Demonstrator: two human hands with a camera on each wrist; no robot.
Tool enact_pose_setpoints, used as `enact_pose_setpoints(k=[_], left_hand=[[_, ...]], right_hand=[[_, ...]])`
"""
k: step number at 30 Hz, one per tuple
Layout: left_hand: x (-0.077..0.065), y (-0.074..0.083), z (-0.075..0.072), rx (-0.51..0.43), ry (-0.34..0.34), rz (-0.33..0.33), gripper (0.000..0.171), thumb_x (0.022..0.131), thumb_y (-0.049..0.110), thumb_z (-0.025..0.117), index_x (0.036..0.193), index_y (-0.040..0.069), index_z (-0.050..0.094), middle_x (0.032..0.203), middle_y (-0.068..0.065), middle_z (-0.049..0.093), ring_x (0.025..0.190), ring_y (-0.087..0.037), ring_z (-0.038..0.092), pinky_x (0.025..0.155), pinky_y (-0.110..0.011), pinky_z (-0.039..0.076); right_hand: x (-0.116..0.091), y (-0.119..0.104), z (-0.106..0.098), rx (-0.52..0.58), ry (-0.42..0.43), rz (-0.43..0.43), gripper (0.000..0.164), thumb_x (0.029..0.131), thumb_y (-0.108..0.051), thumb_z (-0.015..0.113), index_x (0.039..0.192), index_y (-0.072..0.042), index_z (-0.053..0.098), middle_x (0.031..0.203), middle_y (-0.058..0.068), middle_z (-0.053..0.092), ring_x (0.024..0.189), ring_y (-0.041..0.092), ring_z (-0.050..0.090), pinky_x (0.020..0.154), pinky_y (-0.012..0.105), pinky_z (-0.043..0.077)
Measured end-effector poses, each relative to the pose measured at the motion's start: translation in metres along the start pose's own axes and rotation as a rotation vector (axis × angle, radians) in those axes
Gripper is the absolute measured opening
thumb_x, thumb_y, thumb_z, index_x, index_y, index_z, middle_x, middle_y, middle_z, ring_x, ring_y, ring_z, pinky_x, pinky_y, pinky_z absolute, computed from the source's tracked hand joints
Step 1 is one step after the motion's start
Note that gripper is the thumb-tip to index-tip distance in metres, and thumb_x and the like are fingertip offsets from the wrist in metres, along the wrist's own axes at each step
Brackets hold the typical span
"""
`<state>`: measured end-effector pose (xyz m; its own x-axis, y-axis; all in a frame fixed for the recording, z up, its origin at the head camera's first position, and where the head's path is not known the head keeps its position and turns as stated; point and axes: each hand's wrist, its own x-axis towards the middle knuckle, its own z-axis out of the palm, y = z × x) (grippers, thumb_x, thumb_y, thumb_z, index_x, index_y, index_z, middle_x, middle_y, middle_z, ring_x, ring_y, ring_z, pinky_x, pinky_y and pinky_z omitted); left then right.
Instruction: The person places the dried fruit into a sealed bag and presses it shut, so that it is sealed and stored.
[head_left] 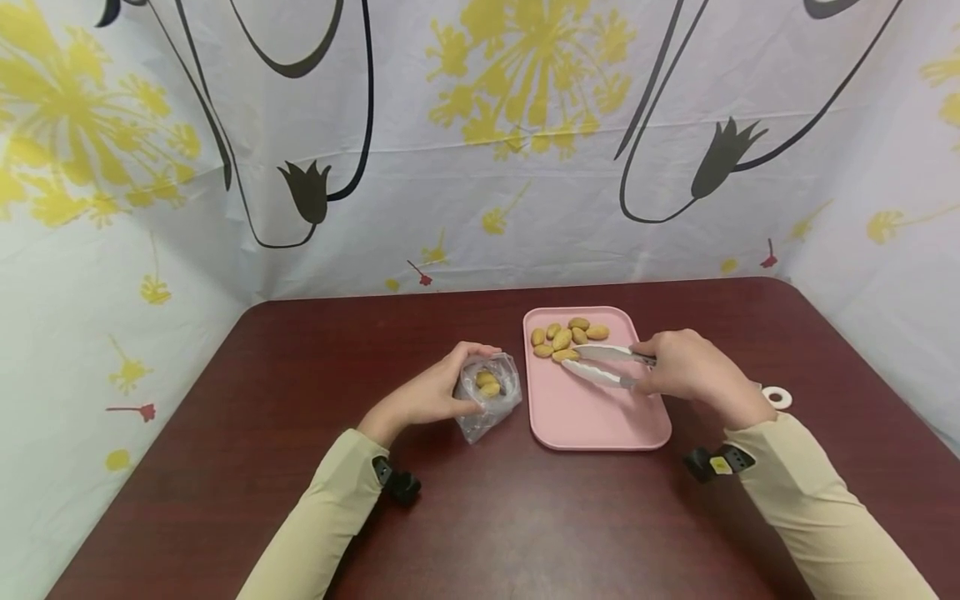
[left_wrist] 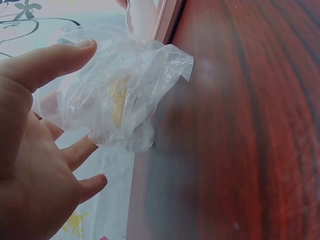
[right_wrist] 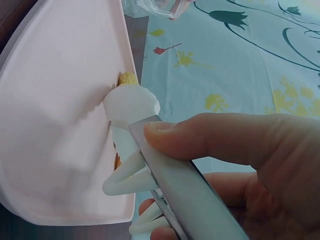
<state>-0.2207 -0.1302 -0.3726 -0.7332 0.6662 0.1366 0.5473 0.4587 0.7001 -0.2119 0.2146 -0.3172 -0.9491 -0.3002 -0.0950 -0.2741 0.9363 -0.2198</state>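
My left hand (head_left: 423, 393) holds a clear plastic bag (head_left: 472, 422) by its sides, thumb near and fingers beyond, with the mouth facing up. Inside lie a few tan, oval nuts (head_left: 489, 387). To the right is a pink tray (head_left: 592, 425) with several similar nuts (head_left: 562, 339) grouped at its far left. My right hand (head_left: 693, 371) grips metal tongs (right_wrist: 175, 170) with white scalloped tips. Those tips are spread over the tray, right at the nearest nut (head_left: 565, 355). In the right wrist view the tongs hide most of the nuts.
A white ring like a tape roll (head_left: 777, 397) lies right of the tray, partly behind my right wrist. The dark red table (head_left: 360, 333) meets patterned cloth (head_left: 465, 208) at its far edge. Cameras are strapped on both wrists.
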Motion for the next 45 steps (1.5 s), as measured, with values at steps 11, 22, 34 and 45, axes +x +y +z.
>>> enact_pose_setpoints(k=[11, 22, 34, 45], left_hand=[[0.0, -0.002, -0.001, -0.013, 0.034, 0.007, 0.071, 0.076, 0.003, 0.077, 0.133, 0.01, 0.034, 0.145, -0.004, 0.043, 0.131, -0.021, 0.043, 0.108, -0.043, 0.036], [-0.003, -0.001, -0.001, 0.01, 0.043, -0.032, 0.075, 0.074, 0.01, 0.081, 0.133, 0.009, 0.035, 0.145, -0.006, 0.043, 0.133, -0.022, 0.041, 0.11, -0.043, 0.033], [-0.003, 0.001, -0.001, -0.013, 0.027, -0.066, 0.077, 0.075, 0.01, 0.081, 0.135, 0.008, 0.034, 0.142, -0.009, 0.043, 0.128, -0.023, 0.044, 0.108, -0.044, 0.035], [-0.003, 0.001, -0.002, -0.015, 0.034, -0.02, 0.075, 0.074, 0.006, 0.081, 0.132, 0.007, 0.033, 0.143, -0.008, 0.043, 0.13, -0.022, 0.044, 0.108, -0.043, 0.035]], right_hand=[[-0.005, -0.007, -0.008, 0.018, 0.01, -0.003, 0.062, 0.066, -0.028, 0.078, 0.12, -0.001, 0.065, 0.105, 0.02, 0.067, 0.078, 0.025, 0.056, 0.066, 0.038, 0.046], [-0.02, -0.026, -0.018, 0.065, 0.02, -0.07, 0.062, 0.066, -0.03, 0.079, 0.122, -0.007, 0.066, 0.1, 0.007, 0.068, 0.082, 0.02, 0.057, 0.07, 0.034, 0.045], [-0.024, -0.055, -0.026, 0.053, 0.066, -0.16, 0.058, 0.064, -0.026, 0.079, 0.12, -0.013, 0.068, 0.096, 0.005, 0.071, 0.079, 0.019, 0.058, 0.071, 0.035, 0.045], [-0.016, -0.082, -0.022, 0.003, 0.067, -0.208, 0.056, 0.064, -0.02, 0.079, 0.118, -0.009, 0.068, 0.101, 0.006, 0.07, 0.077, 0.017, 0.057, 0.069, 0.037, 0.047]])
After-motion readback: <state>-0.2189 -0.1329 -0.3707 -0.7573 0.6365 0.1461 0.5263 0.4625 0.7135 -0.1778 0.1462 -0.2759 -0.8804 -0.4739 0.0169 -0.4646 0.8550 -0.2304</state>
